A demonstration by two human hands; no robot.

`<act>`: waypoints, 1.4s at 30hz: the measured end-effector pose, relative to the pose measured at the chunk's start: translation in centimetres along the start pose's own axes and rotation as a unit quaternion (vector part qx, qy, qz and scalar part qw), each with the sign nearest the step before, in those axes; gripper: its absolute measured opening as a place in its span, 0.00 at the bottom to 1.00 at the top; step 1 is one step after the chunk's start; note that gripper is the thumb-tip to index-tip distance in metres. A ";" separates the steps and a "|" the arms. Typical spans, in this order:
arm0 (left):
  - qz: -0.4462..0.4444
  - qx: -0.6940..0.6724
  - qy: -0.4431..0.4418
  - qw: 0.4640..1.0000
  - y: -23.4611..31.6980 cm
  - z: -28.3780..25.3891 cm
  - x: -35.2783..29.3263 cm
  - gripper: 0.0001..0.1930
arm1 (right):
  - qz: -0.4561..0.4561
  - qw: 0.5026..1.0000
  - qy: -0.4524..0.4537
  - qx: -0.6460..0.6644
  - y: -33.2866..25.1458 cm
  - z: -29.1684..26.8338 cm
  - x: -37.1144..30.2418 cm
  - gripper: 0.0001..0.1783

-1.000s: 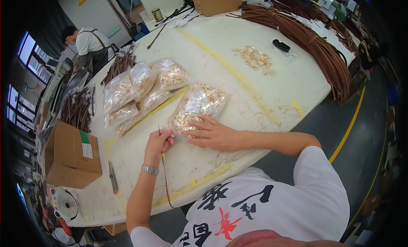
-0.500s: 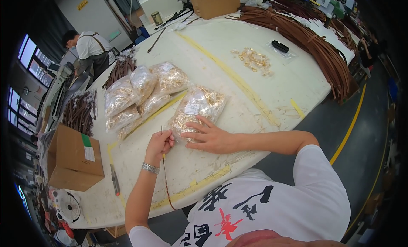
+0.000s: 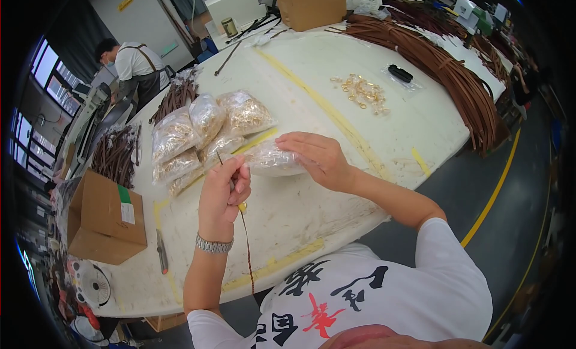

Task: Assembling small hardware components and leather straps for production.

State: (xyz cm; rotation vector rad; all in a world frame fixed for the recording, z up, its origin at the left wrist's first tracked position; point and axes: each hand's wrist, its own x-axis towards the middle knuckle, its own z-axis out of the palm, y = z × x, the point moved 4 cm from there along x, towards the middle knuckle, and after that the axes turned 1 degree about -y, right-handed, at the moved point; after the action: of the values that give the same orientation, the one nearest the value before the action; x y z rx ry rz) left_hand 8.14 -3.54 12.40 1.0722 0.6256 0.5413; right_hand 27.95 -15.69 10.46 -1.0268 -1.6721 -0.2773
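Observation:
My left hand (image 3: 231, 187) is closed around a thin, dark, pointed tool (image 3: 219, 159) with a yellow end; a brown-red twisted cord (image 3: 248, 247) hangs from it. Its fingertips meet the left end of a clear plastic bag (image 3: 270, 159) of gold-coloured metal pieces. My right hand (image 3: 324, 160) grips the bag's right side, fingers long over its upper edge; the thumb is mostly hidden. The bag looks tipped up on edge between both hands. Beyond, several similar filled bags (image 3: 174, 136) are piled on the white table (image 3: 288, 223).
Loose gold-coloured pieces (image 3: 363, 94) lie at the far right, beside a black item in plastic (image 3: 400, 73). Brown strap bundles (image 3: 432, 64) line the far right edge. An open carton (image 3: 108, 223), a utility knife (image 3: 162, 253) and a small fan (image 3: 95, 284) are leftward. A person (image 3: 141, 70) works beyond.
The bag has gone from lying flat to tipped up. My right hand has moved up to its edge, while my left hand, with the pointed tool, has risen slightly.

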 end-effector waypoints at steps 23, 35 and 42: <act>0.193 0.137 0.227 0.945 5.4 -13.2 8.5 0.12 | 0.345 0.853 -0.069 0.387 19.4 12.5 10.6 0.17; 0.205 0.407 0.137 0.880 8.3 -10.2 11.2 0.10 | 0.275 0.863 -0.135 0.401 16.8 11.0 11.4 0.15; 0.326 0.437 0.189 0.817 8.7 -10.1 8.3 0.14 | 0.239 0.911 -0.014 0.335 13.6 11.3 12.0 0.11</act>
State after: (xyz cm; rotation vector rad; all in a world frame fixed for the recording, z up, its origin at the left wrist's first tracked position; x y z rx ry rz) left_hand 6.06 11.74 15.25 2.1220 0.8865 1.1400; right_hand 30.14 5.51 12.57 -0.8636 -1.3259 0.6039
